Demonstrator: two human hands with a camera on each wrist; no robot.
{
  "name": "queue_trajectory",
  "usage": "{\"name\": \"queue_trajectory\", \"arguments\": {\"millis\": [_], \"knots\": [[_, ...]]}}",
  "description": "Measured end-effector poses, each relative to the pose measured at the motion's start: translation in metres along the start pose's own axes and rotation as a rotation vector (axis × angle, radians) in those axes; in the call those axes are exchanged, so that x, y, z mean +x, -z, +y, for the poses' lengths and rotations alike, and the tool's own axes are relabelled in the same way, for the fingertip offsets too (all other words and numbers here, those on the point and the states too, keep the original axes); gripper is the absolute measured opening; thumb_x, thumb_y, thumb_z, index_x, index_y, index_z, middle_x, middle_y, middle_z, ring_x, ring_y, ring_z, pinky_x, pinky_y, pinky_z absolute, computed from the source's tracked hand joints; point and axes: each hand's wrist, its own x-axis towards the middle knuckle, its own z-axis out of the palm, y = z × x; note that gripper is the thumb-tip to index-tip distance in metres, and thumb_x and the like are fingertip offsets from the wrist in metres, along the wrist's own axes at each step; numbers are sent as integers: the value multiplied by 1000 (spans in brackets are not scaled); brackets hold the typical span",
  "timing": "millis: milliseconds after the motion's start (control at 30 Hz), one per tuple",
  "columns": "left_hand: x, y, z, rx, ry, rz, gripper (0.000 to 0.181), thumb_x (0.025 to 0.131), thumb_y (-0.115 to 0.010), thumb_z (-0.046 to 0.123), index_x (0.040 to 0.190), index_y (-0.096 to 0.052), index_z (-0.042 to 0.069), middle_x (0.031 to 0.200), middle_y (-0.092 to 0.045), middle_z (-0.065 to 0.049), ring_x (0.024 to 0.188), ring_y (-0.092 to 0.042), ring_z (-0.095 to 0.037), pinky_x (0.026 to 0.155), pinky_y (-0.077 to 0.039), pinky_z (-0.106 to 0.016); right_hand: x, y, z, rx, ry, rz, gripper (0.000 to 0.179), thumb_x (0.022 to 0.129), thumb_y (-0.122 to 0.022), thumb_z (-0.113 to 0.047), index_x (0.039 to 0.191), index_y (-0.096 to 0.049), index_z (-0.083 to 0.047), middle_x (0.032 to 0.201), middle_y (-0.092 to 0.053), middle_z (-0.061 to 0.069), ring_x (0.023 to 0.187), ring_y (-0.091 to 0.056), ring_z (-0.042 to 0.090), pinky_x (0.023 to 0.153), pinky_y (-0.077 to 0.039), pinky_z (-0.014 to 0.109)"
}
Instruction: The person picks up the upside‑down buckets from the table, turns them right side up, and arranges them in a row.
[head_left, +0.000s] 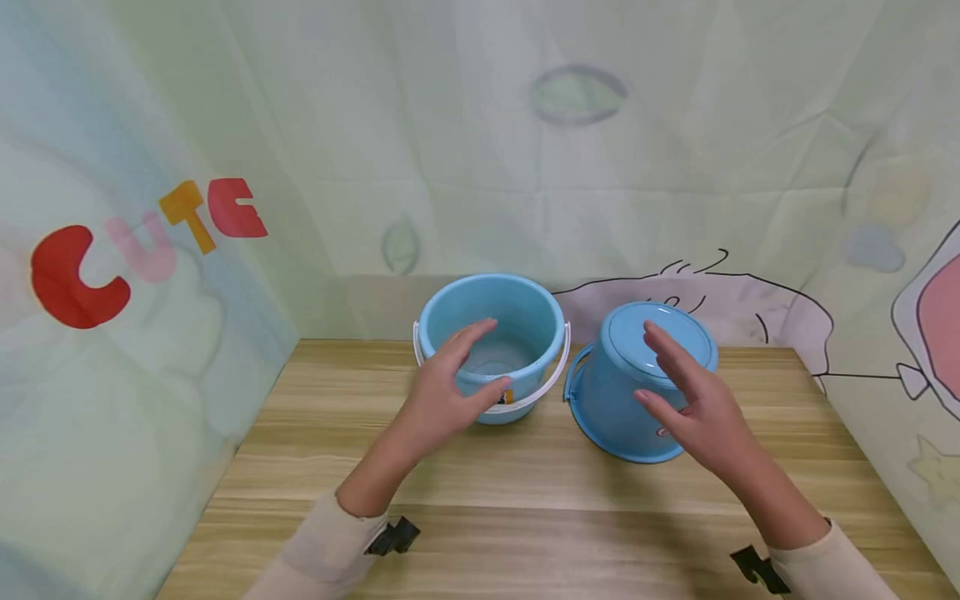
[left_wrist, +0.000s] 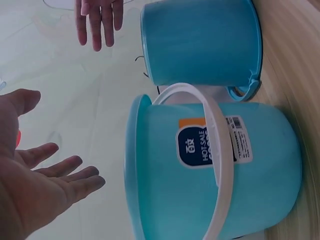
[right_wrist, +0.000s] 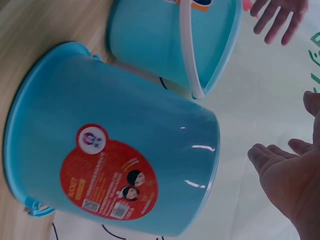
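In the head view, two buckets stand side by side near the back of the tabletop (head_left: 525, 508), a narrow gap between them. The upright bucket (head_left: 517, 329) is on the left, its mouth up and its white handle (head_left: 558, 367) hanging down round the near side. The upturned bucket (head_left: 615, 396) is on the right, base up and rim down, its blue handle (head_left: 575, 367) on the side facing the other. The left hand (head_left: 444, 398) is at the upright bucket, the right hand (head_left: 705, 408) at the upturned one. Both have thumb and fingers apart, the fingers extended. Behind is a printed cloth (head_left: 480, 158) with the letters CUTE (head_left: 78, 287) at left.

In the left wrist view, the left hand is apart from the upright bucket's rim, palm showing, fingers spread. The white handle crosses that bucket's label (left_wrist: 192, 150).

In the right wrist view, the right hand is clear of the upturned bucket's base, its fingers loosely straight. A red label (right_wrist: 97, 175) with two cartoon faces is on that bucket's side.
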Motion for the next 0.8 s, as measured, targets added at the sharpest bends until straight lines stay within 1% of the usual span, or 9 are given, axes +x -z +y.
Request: {"name": "queue_trajectory", "arguments": {"millis": [100,133,167,233,367,433,500,633,800], "knots": [[-1,-8,1,31,-50,-28,68,88,-82,19,149,-52,9,154,-52,-11,146,-46,-27,116,-43,-51,-6,2,4,-14,84,37,90,85,-77,10,161,-38,-20,162,-44,6,148,-43,8,80,-58,15],[-1,-10,1,39,-65,-43,69,88,-82,19,149,-52,9,154,-52,-10,146,-46,-27,117,-41,-50,-8,2,6,-24,108,50,91,83,-78,12,160,-40,-17,161,-46,5,146,-44,3,88,-54,13],[-2,-13,1,50,-82,-62,70,88,-83,20,149,-52,9,154,-52,-10,147,-45,-26,119,-40,-49,-10,3,8,-35,129,60,91,80,-79,14,159,-41,-14,159,-48,5,145,-44,0,96,-50,11],[-3,-18,2,71,-110,-105,72,87,-84,22,150,-51,9,155,-51,-9,147,-45,-26,119,-40,-48,-16,5,13,-41,156,78,91,76,-80,18,156,-45,-7,155,-52,10,144,-47,2,108,-40,12],[-6,-27,4,78,-149,-188,77,86,-85,24,152,-48,9,157,-49,-8,147,-45,-26,112,-49,-44,-30,9,25,-30,141,95,88,72,-80,23,150,-50,-2,145,-58,20,140,-53,11,110,-41,14],[-7,-31,4,72,-160,-211,78,86,-85,23,152,-47,9,157,-49,-9,146,-46,-27,110,-50,-44,-37,11,30,-24,119,97,84,72,-79,24,148,-52,-1,143,-59,22,139,-54,11,109,-42,14],[-8,-35,4,69,-173,-235,78,86,-85,23,153,-47,9,156,-49,-10,146,-46,-26,111,-50,-43,-44,14,34,-30,118,104,82,71,-79,25,145,-54,0,140,-61,19,136,-56,8,108,-43,13],[-8,-45,3,95,-195,-286,78,86,-86,25,152,-48,11,157,-49,-8,148,-45,-24,119,-42,-44,-55,20,44,-73,119,107,78,69,-80,25,140,-59,1,135,-63,10,130,-55,-1,106,-43,10],[-9,-59,-1,131,-206,-337,74,86,-86,28,149,-52,10,154,-51,-8,146,-46,-23,118,-42,-43,-68,23,57,-146,121,115,71,67,-83,22,133,-64,1,131,-65,1,125,-55,-7,103,-43,7]]}}
